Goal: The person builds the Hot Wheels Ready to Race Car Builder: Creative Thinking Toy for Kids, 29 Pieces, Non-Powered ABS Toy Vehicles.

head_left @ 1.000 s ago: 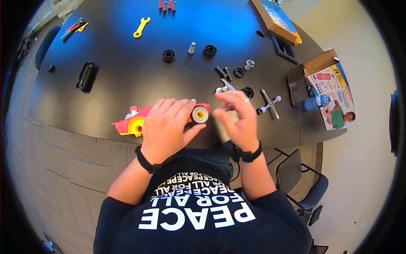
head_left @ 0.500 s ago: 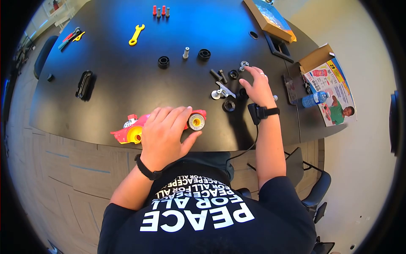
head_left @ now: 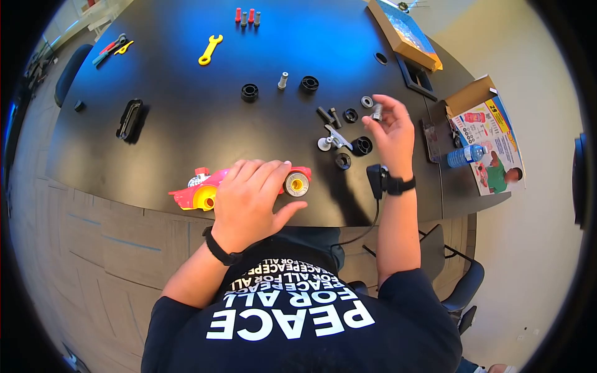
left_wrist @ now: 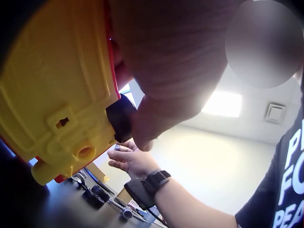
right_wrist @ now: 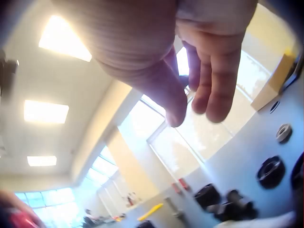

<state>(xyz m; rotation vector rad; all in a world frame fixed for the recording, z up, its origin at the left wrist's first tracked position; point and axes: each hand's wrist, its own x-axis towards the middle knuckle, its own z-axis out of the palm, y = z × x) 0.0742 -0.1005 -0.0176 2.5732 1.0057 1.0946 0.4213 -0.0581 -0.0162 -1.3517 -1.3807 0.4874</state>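
Holding the red toy car at the near edge of the table: left hand lies across its body, fingers close together and laid over the top, thumb spread away. The hand hides the middle of the car in the head view; only the ends show, an uncovered yellow wheel arch at one and a wheel with a yellow hub at the other. Left wrist view: the yellow underside fills the left part, cut off by the frame; fingertips out of sight behind the car, so their pressure cannot be told.

Right hand is raised beyond the wheel, to the right, well apart from the car. Thumb and fingertips pinch a small grey ridged part; its far end is partly covered. In the right wrist view the part is a dark scrap between the digits, too blurred to make out; which fingers bear on it, cannot tell.

Just beside the right fingertips in the head view: grey ring. Nearby: dark bolts, and a grey tool touching or overlapping a black wheel; contact unclear. Water bottle partly blocks the printed box.
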